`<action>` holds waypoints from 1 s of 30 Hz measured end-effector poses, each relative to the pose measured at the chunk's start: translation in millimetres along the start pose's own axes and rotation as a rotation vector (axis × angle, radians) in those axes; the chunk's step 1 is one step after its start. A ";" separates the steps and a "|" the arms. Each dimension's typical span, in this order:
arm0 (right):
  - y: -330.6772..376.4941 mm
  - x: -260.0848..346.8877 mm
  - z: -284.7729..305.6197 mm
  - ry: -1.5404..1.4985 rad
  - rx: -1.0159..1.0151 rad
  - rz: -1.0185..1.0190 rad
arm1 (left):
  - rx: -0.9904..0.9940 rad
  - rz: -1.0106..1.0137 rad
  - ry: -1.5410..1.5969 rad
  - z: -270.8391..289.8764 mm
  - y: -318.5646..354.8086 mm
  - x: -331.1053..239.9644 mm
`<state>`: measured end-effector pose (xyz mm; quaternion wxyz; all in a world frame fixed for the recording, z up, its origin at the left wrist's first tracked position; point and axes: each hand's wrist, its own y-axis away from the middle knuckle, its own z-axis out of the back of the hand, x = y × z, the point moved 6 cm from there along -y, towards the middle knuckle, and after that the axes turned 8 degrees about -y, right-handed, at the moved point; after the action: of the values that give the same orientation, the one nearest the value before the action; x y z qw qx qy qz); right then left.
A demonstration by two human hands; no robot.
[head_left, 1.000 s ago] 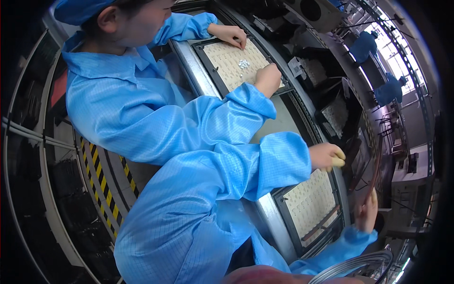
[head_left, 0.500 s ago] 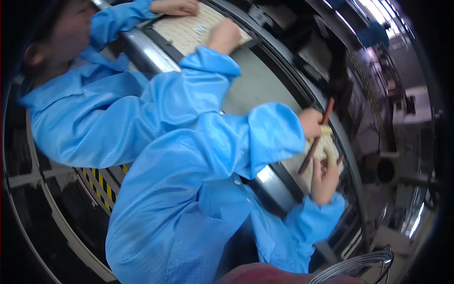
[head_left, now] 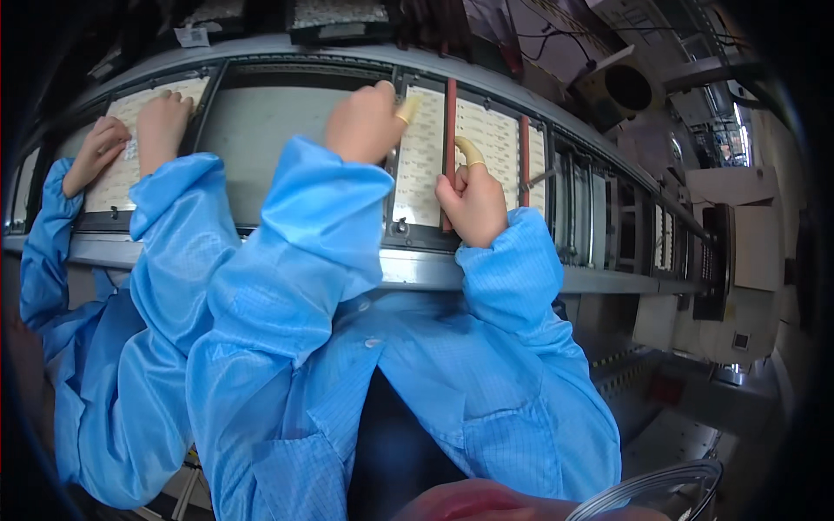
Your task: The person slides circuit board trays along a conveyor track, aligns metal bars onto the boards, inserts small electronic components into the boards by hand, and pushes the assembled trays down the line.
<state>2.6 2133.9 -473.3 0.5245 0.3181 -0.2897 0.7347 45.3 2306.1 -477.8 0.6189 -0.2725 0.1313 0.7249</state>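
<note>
My left hand [head_left: 369, 123] is over the left edge of a framed pale panel [head_left: 419, 187], back upward. One finger, in a yellow finger cot, reaches onto the panel; the others are curled and mostly hidden. Rows of small marks cover the panel. Across it lies a thin red bar [head_left: 450, 108], and my right hand [head_left: 478, 207] pinches this bar between its thumb and a bent forefinger in a yellow finger cot. Its other fingers are folded. A second red bar [head_left: 525, 156] lies across the panel, right of my right hand. Both my sleeves are blue.
On my left, a co-worker's two hands [head_left: 163, 130] are on another pale panel [head_left: 113, 187] in a frame. A grey plate [head_left: 269, 130] lies between the panels. The conveyor's metal rail [head_left: 421, 271] runs along the near side. Dark trays [head_left: 339, 17] stand beyond it.
My view has turned and levelled, bringing the panel upright before me. My left hand has come off the red bar to the panel's left edge. My right hand now grips that bar.
</note>
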 end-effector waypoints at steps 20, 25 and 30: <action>-5.9 -40.4 -13.2 0.132 -0.060 -0.022 | 0.187 0.058 -0.305 -20.6 -47.5 3.4; -8.3 -36.0 -13.2 0.118 -0.040 -0.074 | 0.180 -0.015 -0.231 -34.5 -51.8 -10.4; -13.5 -58.0 -14.9 0.156 -0.079 -0.108 | 0.313 -0.386 -0.273 -61.4 -16.6 -67.9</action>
<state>27.4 2115.0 -526.2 0.5963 0.2544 -0.2592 0.7159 81.4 2221.0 -487.6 0.7921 -0.0935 0.1026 0.5944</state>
